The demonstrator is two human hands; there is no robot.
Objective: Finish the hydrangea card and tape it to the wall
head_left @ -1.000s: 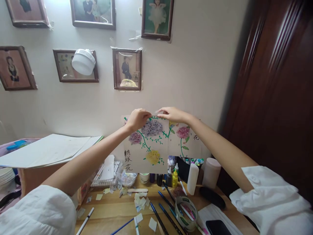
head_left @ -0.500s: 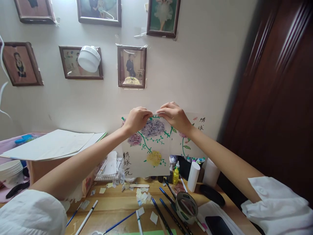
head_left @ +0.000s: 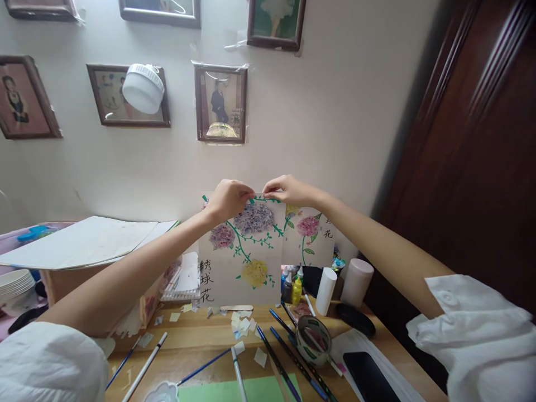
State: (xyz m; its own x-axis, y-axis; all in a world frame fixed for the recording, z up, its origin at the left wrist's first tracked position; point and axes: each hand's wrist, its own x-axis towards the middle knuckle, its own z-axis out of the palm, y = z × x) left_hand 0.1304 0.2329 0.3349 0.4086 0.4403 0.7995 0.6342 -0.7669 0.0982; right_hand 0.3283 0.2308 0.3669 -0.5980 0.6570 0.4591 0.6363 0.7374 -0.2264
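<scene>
A white sheet with a flower painting, purple, pink and yellow blooms on green stems, hangs upright in front of the wall. My left hand is closed, pinching its top edge. My right hand pinches the same edge just to the right, fingers closed on the paper. Partly behind and to the right is a second flower painting, its upper part covered by my right hand and forearm. Whether the held sheet touches the wall I cannot tell.
Below lie paint brushes, a tape roll, a phone and paper scraps on the wooden table. Paint bottles and a white cylinder stand behind. Framed photos hang above; a dark wardrobe is at right.
My right hand has shifted slightly left along the top edge, uncovering more of the second painting. Both hands still pinch the sheet. The camera view has tilted down and turned slightly right.
</scene>
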